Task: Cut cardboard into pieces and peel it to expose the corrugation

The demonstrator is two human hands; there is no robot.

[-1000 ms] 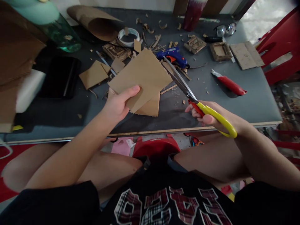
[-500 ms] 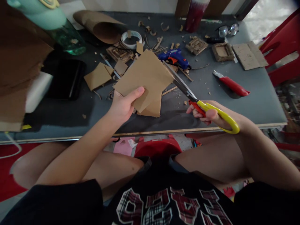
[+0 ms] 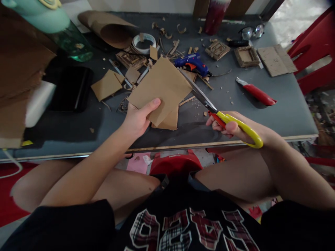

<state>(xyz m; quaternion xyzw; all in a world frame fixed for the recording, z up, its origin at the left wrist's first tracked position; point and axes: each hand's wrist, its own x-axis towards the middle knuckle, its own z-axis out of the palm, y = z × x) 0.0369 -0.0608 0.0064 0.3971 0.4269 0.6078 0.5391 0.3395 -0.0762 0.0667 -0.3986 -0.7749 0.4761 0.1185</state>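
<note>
Left hand (image 3: pixel 137 119) pinches flat tan cardboard (image 3: pixel 163 83); apart from it, right hand (image 3: pixel 246 121) grips yellow-and-red-handled steel scissors (image 3: pixel 222 116), best guided along the edge.

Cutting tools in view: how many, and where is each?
2: the scissors in the right hand, and the red knife lying on the table's right side. Others may be hidden under the cardboard scraps.

Tan cardboard (image 3: pixel 163 85) slants, yellow-and-red scissors (image 3: pixel 222 116) at its right edge.
</note>
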